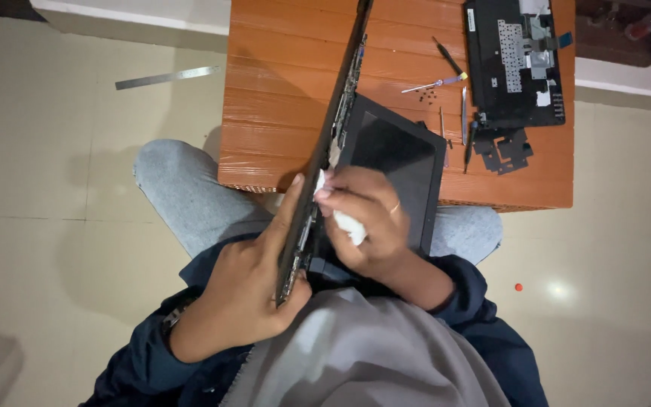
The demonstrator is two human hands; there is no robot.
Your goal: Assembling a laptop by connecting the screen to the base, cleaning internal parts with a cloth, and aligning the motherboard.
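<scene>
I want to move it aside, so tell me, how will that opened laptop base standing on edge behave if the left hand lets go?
The laptop base stands on its thin edge, steadied by the left hand, so it would probably tip flat. It looks stiff, not floppy. Exposed circuitry along its edge suggests it is fragile.

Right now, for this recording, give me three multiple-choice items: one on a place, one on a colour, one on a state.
1. Where does the small orange dot lie?
A. on the table
B. on the floor
C. on the laptop

2. What colour is the table?
A. orange-brown
B. white
C. green

3. How does the left hand hold the laptop base?
A. flat on the table
B. upside down on the floor
C. tilted up on its edge

Answers:
1 B, it sits on the pale tiles right of the knee.
2 A, its slats are orange-brown.
3 C, the base stands edge-on while the right hand presses a white wipe to it.
</scene>
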